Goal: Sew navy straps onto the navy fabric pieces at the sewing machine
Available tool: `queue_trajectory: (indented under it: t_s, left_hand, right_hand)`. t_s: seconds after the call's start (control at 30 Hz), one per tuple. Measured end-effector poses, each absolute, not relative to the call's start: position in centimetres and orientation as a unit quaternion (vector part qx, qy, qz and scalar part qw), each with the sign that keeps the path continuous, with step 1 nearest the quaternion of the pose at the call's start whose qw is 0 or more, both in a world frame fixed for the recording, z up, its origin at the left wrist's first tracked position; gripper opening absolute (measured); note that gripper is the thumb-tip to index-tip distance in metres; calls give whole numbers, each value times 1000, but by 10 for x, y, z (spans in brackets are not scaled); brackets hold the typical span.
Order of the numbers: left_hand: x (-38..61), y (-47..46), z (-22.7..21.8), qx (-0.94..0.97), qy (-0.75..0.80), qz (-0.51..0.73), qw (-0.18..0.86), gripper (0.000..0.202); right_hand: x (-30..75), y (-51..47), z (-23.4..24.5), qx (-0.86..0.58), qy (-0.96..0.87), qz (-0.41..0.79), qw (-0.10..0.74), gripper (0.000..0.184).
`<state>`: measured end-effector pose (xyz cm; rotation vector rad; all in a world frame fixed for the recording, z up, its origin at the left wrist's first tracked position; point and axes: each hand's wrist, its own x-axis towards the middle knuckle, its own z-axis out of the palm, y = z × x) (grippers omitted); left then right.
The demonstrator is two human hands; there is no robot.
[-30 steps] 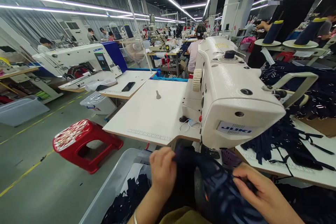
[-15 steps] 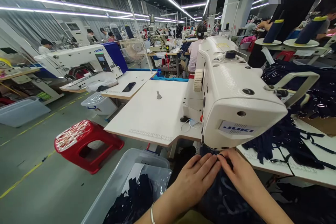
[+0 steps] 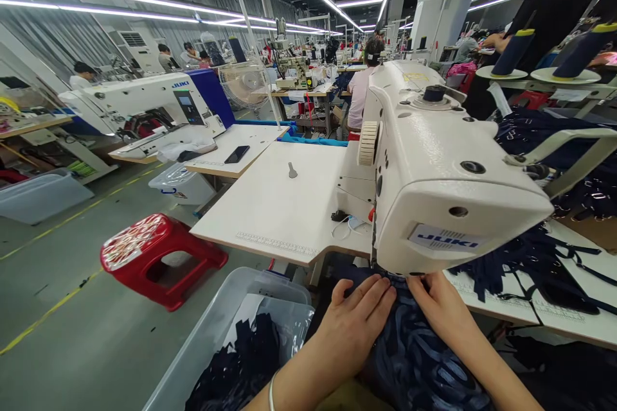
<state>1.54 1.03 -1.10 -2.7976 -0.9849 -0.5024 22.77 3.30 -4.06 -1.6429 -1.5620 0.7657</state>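
A dark navy patterned fabric [image 3: 414,359] lies under the head of a white JUKI sewing machine [image 3: 434,167]. My left hand [image 3: 354,321] rests flat on the fabric, fingers stretched toward the needle area. My right hand [image 3: 436,308] presses the fabric just right of it, fingers extended with the tips tucked beneath the machine head. The needle and presser foot are hidden by the machine head.
A clear plastic bin [image 3: 226,347] with dark strips stands at lower left. A red stool [image 3: 154,257] sits on the floor. The white table [image 3: 279,199] carries navy strips [image 3: 525,257] at right. A person in black [image 3: 540,19] stands at far right; other workers sit beyond.
My hands came forward from my lap with the fabric, met under the machine head, then spread slightly and flattened the cloth there.
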Motion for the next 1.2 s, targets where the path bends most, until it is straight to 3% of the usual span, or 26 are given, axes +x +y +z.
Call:
queue_trajectory:
  t_s: [0.3,0.63,1.0,1.2]
  left_hand:
    - [18,12,-14,-920,-334,-184,85,42]
    - [20,11,-20,-916,-340,-176,122,42]
    - [28,20,-47,-861,-363,-325,145,46]
    - [30,21,-39,-864,-354,-335,125,48]
  right_hand:
    - [227,37,-41,-651,-646,197,348,18]
    - [227,40,-48,-643,-661,196,332,24]
    - [231,35,-43,-609,-636,215,423,24]
    - [318,42,-60,-709,-541,163,421,29]
